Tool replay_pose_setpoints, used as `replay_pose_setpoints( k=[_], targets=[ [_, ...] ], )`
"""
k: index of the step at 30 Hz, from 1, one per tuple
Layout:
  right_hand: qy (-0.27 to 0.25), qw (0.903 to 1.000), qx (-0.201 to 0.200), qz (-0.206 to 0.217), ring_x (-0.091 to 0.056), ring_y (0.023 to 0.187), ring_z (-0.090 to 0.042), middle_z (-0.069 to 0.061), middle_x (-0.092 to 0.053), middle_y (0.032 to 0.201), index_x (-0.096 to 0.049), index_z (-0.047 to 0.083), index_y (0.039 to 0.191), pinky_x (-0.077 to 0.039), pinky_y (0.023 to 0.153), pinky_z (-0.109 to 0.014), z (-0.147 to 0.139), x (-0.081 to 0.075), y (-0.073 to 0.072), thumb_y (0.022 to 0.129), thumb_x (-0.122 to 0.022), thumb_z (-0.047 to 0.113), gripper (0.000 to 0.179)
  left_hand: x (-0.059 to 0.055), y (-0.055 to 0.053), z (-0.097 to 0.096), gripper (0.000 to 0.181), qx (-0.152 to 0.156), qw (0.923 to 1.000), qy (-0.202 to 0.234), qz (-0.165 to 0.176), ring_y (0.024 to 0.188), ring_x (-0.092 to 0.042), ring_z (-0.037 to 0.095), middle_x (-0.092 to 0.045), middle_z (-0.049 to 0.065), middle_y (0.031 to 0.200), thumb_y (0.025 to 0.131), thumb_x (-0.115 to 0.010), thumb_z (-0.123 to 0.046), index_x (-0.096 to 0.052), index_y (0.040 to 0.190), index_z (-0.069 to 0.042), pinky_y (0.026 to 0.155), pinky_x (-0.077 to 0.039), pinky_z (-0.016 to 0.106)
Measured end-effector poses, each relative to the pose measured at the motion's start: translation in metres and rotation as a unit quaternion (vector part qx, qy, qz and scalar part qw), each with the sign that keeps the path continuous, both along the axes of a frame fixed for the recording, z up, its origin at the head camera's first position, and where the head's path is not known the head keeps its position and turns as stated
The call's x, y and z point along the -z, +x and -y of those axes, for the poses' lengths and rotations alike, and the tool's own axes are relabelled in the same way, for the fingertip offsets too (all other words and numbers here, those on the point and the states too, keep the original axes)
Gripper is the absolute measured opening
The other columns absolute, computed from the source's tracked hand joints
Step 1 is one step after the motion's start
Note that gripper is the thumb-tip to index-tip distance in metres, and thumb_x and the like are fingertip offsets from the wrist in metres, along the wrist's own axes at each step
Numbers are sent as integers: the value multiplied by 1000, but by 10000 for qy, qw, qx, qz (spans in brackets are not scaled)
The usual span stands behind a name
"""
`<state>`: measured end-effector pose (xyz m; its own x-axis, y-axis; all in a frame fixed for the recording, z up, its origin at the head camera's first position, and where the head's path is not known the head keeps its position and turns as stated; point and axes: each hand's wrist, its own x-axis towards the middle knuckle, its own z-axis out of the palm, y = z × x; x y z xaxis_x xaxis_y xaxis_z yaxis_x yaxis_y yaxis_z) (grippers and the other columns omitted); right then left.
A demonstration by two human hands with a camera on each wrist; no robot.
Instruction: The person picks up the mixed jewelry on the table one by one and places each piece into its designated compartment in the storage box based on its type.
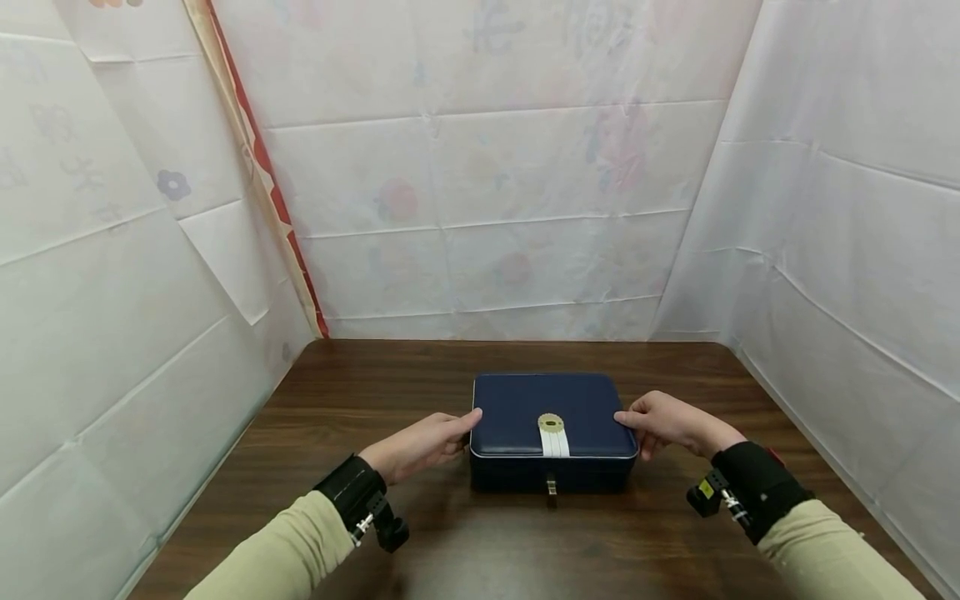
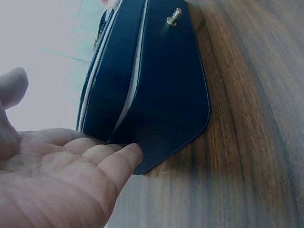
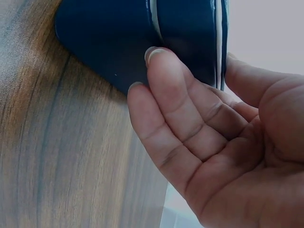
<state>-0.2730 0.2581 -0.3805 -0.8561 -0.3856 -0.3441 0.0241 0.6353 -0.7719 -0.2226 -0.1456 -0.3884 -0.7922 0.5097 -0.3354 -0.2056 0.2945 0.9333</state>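
A navy blue box (image 1: 517, 400) with pale piping and a hinged-looking lid rests on the table, lid down. A white strap with a round gold clasp plate (image 1: 551, 423) lies on its lid, and a metal stud (image 2: 174, 17) sticks out from the front. At the box's left side is my left hand (image 1: 429, 443); its fingers, nearly straight, touch the side wall, while the thumb stands apart above the lid edge. My right hand (image 1: 675, 421) grips the right side, thumb at the lid's edge and bent fingers (image 3: 168, 90) against the wall.
The dark wood-grain table (image 1: 360, 392) extends around the box. White patterned sheets (image 1: 487, 192) hang close behind it and along both sides. A black strap with a small camera (image 1: 390, 529) sits on each wrist.
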Motion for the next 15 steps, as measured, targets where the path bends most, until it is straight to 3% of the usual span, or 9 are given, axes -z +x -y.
replay_pose_setpoints(
  k=[6, 15],
  targets=[
    [6, 10000, 13, -40, -67, 61, -23, -11, -64, 72, -66, 2, 89, -59, 68, -47, 0, 2, 2, 106, -57, 32, 36, 2, 1, -1, 87, 16, 10000, 73, -11, 152, -24, 35, -28, 18, 165, 103, -46, -62, -28, 158, 3, 121, -25, 54],
    [50, 10000, 26, -27, -66, 61, -22, -11, -65, 73, -64, 2, 88, -59, 69, -47, -1, 4, 1, 106, -57, 35, 37, 1, 4, -1, 82, -4, 10000, -8, -64, 151, -26, 37, -29, 20, 164, 105, -44, -58, -30, 157, 4, 120, -27, 54]
  ],
)
